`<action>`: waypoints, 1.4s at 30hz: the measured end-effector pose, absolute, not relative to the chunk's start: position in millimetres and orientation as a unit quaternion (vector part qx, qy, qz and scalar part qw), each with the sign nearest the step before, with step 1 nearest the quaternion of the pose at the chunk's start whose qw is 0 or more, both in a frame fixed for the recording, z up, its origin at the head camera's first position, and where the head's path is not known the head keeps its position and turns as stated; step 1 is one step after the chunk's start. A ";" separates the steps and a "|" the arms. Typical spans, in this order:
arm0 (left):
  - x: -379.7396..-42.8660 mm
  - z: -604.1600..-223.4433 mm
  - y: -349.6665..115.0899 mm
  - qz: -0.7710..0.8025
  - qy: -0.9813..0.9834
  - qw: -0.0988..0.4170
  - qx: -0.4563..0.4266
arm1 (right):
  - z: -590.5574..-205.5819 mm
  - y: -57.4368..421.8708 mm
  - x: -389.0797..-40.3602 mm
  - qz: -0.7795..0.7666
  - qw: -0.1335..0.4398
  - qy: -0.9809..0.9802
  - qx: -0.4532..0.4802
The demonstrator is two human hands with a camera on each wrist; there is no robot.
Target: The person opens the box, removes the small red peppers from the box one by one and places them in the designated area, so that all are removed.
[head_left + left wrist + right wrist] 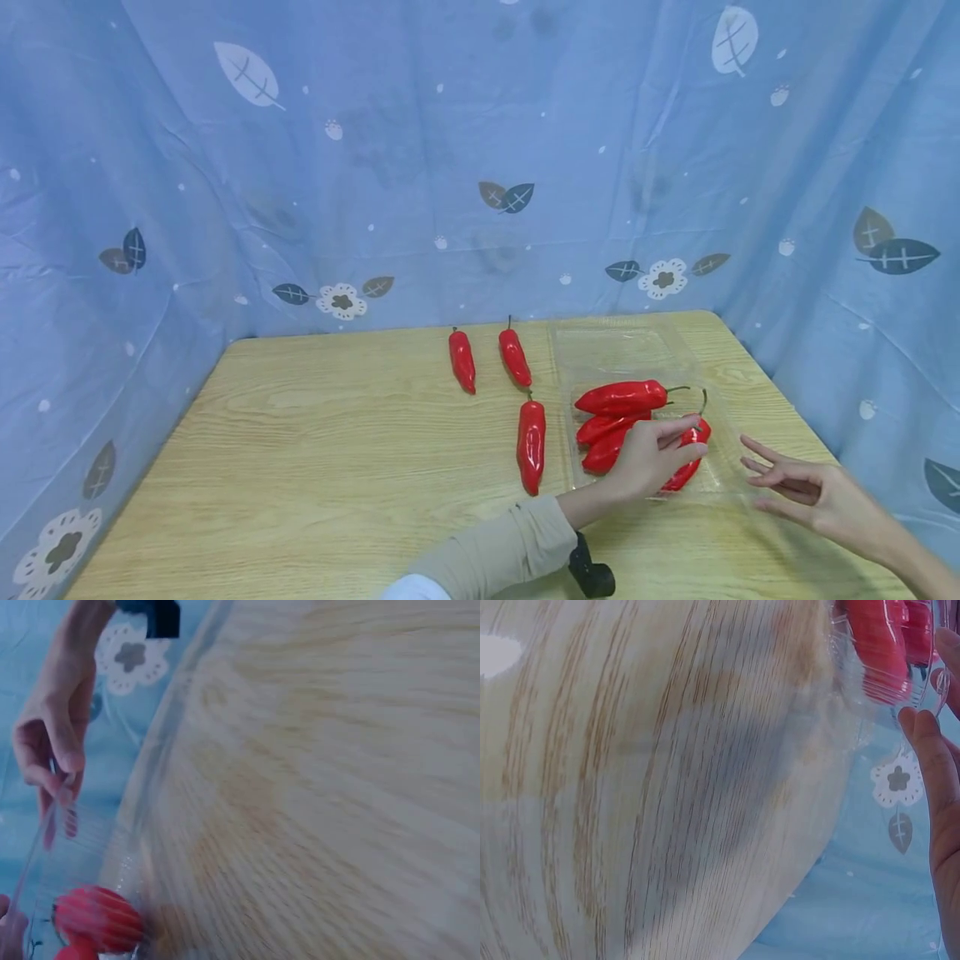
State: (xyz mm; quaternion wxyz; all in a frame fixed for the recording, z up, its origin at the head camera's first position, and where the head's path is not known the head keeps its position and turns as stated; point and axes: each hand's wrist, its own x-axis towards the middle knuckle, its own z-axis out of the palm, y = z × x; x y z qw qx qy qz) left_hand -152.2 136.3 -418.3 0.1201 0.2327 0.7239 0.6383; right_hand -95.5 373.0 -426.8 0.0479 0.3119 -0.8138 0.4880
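My left hand (648, 458) reaches over a clear plastic clamshell box (720, 475) and pinches a red chili pepper (682, 477) near its green stem. This pepper slants at the right end of the box. To its left, several other red peppers (618, 397) lie piled in the same box. Beside the right wall, my right hand (813, 496) has its fingers spread and mostly extended. Its fingertips (926, 722) are right at the box's edge in the right wrist view. In the left wrist view, only some fingers (10, 930) of my left hand show.
The box's lid (622, 346) is folded back, flat on the wooden table (337, 450). Left of the box lie three loose peppers: two at the back (462, 361) and one nearer me (531, 446). A blue patterned curtain (420, 150) encloses the back and sides.
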 end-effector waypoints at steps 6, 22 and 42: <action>-161.9 -422.2 161.3 0.566 0.790 0.050 0.229 | -427.9 372.4 -95.3 0.488 0.046 -0.814 0.311; -171.7 -428.1 174.0 0.265 0.913 -0.030 0.307 | -426.5 371.5 -93.9 0.488 0.047 -0.820 0.295; -169.8 -427.8 199.6 0.193 0.951 -0.043 0.238 | -424.3 371.5 -92.6 0.493 0.038 -0.821 0.285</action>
